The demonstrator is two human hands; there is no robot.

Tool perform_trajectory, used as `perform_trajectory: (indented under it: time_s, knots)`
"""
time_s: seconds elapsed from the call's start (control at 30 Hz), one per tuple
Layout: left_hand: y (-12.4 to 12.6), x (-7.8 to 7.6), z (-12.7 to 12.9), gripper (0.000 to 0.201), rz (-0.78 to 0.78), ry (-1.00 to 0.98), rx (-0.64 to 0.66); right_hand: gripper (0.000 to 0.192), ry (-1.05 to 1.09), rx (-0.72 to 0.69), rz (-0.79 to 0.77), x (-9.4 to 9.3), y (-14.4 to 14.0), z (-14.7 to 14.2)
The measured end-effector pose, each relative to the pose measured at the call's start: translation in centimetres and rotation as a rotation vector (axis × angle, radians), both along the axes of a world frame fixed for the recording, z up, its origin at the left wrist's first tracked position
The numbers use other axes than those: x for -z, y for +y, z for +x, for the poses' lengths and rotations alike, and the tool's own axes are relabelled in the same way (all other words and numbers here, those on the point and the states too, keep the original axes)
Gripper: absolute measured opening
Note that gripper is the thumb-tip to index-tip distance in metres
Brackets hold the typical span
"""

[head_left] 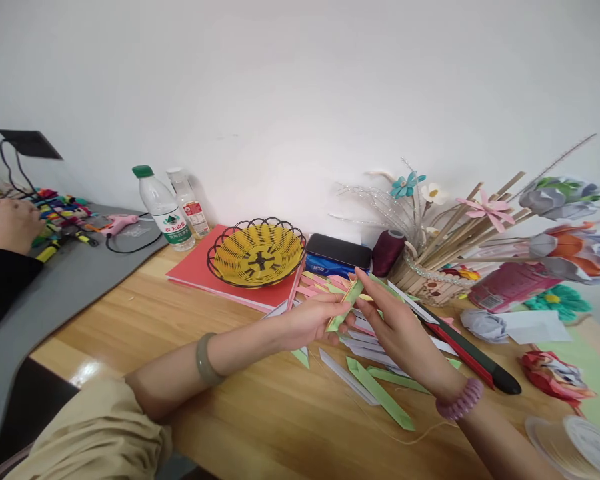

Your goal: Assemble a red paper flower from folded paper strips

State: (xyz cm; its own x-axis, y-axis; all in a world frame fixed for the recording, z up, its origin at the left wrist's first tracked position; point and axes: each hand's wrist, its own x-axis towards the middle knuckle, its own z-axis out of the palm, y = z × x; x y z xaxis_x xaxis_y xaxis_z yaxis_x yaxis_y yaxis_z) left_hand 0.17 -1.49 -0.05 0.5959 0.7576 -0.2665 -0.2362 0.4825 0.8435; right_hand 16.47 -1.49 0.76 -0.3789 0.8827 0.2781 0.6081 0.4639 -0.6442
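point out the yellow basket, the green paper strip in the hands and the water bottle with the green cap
yellow basket [257,255], head view, on its woven bottom
green paper strip [347,301], head view, mid-length between the hands
water bottle [167,215], head view, on its label

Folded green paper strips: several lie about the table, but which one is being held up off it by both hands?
The pale green strip, pinched between the left hand and the right hand. The other green strips, like the long one, lie flat on the table.

A basket [257,255] sits on the table [145,313], bottles [173,210] to its left.
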Motion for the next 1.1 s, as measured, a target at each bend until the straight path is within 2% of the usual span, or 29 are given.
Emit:
perform_trajectory:
  time_s: [0.23, 0.3, 0.37, 0.43, 0.57, 0.63, 0.8, 0.93, 1.1]
  knots:
    - [0.1, -0.1, 0.1, 0.022, -0.026, -0.015, -0.032, 0.050, -0.060, -0.060, 0.001, 0.3, -0.2, 0.0]
    - [0.1, -0.4, 0.0, 0.023, 0.016, -0.016, -0.074, 0.050, -0.016, -0.015, 0.025, 0.1, -0.2, 0.0]
    - [0.2, -0.9, -0.3, 0.023, 0.085, -0.017, -0.145, 0.042, 0.013, 0.080, 0.066, -0.4, -0.2, 0.1]
    - [0.3, -1.6, -0.7, 0.023, 0.138, -0.006, -0.217, 0.026, -0.071, 0.112, 0.060, -0.9, -0.5, 0.1]
    - [0.6, -2.9, -1.6, 0.023, 0.179, -0.031, -0.313, 0.012, -0.529, -0.121, -0.112, -1.2, -1.7, -0.3]
    - [0.7, -3.2, -1.9, 0.019, 0.201, -0.058, -0.330, 0.010, -0.597, -0.188, -0.135, -0.8, -2.4, -0.7]
    - [0.8, -4.2, -2.4, 0.017, 0.183, -0.070, -0.400, 0.009, -0.653, -0.231, -0.133, 0.4, -2.9, -1.5]
    - [0.5, -4.9, -2.3, 0.014, 0.160, -0.054, -0.425, 0.016, -0.646, -0.235, -0.120, 0.4, -2.7, -1.4]
    - [0.6, -4.4, -2.2, 0.015, 0.167, -0.035, -0.516, 0.017, -0.599, -0.188, -0.124, -0.1, -2.4, -1.2]
